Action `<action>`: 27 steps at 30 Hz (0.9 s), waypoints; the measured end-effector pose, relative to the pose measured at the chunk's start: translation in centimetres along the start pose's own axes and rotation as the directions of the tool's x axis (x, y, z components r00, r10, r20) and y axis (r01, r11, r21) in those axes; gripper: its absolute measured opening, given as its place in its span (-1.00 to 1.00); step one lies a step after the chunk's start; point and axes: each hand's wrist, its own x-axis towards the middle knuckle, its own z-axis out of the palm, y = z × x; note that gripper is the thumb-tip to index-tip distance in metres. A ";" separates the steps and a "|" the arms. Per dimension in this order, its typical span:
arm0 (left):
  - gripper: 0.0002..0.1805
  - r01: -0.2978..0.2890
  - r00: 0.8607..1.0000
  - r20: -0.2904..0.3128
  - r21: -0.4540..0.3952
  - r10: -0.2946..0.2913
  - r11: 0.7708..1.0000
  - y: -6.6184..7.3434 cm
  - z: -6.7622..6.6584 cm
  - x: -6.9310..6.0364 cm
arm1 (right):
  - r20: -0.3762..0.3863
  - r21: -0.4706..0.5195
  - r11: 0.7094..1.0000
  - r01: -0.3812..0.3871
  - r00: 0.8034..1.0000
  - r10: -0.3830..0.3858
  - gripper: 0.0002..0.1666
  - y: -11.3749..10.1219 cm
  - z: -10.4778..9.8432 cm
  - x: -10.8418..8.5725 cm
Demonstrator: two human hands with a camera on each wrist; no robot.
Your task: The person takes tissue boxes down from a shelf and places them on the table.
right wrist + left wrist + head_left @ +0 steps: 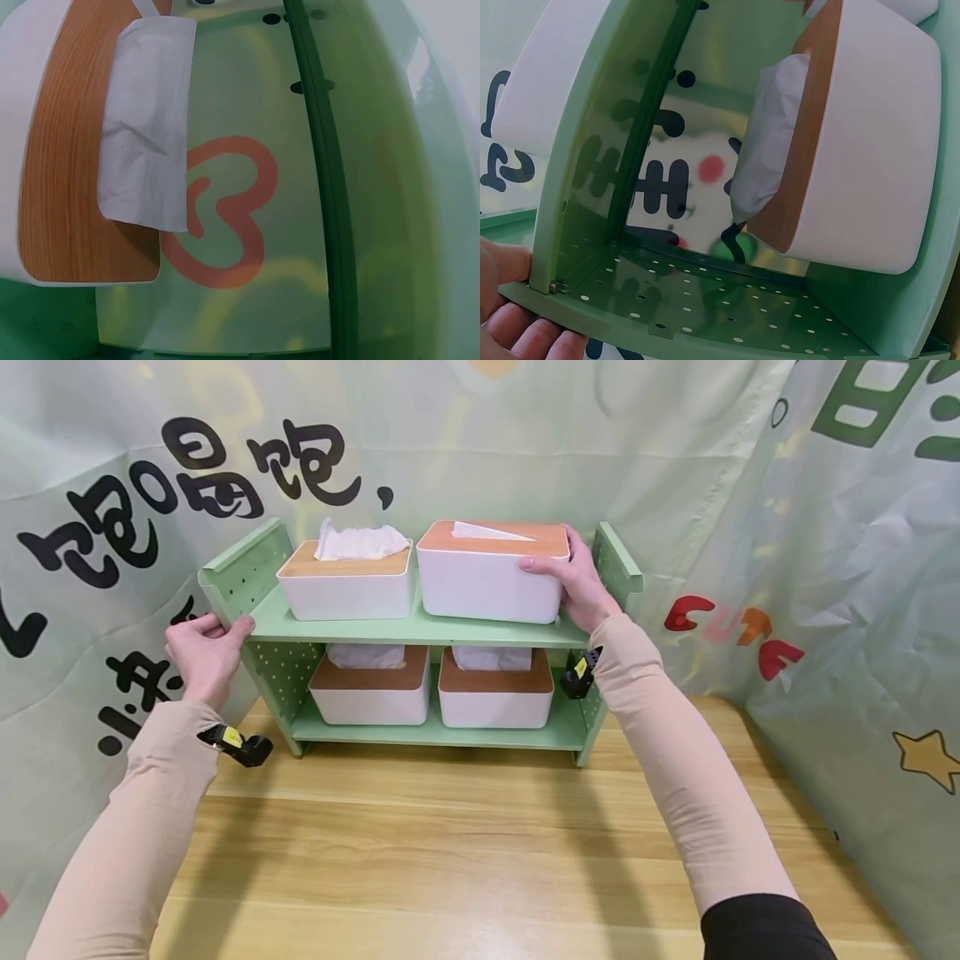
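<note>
A green two-tier shelf stands on the wooden table. My left hand pinches its left side panel at upper-board height; the left wrist view shows the thumb and curled fingers at the panel's edge. On the upper board, my right hand grips the right end of a white tissue box with a wooden lid, thumb on its front. It sits slightly tilted. To its left is another tissue box. The right wrist view shows a lower tissue box but no hand.
Two tissue boxes stand on the lower board, one at left and one at right. A printed cloth hangs behind the shelf and along both sides. The wooden table extends in front.
</note>
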 end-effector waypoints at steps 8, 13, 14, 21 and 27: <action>-0.41 -0.003 1.000 -0.004 0.013 0.003 1.000 -0.1 0.1 0.1 | -0.033 -0.004 1.000 -0.004 0.999 0.004 -0.23 -0.1 0.3 -0.1; -0.42 -0.004 1.000 -0.005 0.011 0.004 1.000 0.0 0.0 0.1 | -0.042 -0.003 1.000 -0.009 0.999 0.008 -0.26 -0.2 0.4 -0.2; -0.42 -0.004 1.000 -0.003 0.009 0.004 1.000 0.0 0.0 0.1 | -0.043 -0.003 1.000 -0.008 0.999 0.008 -0.27 -0.2 0.4 -0.2; -0.41 0.001 1.000 0.001 -0.002 -0.001 1.000 0.0 0.1 0.1 | -0.038 0.024 1.000 0.006 0.999 -0.005 -0.30 -0.5 0.5 -0.3; -0.42 0.000 1.000 -0.002 -0.002 0.000 1.000 -0.1 0.1 0.1 | -0.039 0.027 1.000 0.013 0.999 -0.012 -0.30 -0.7 0.6 -0.4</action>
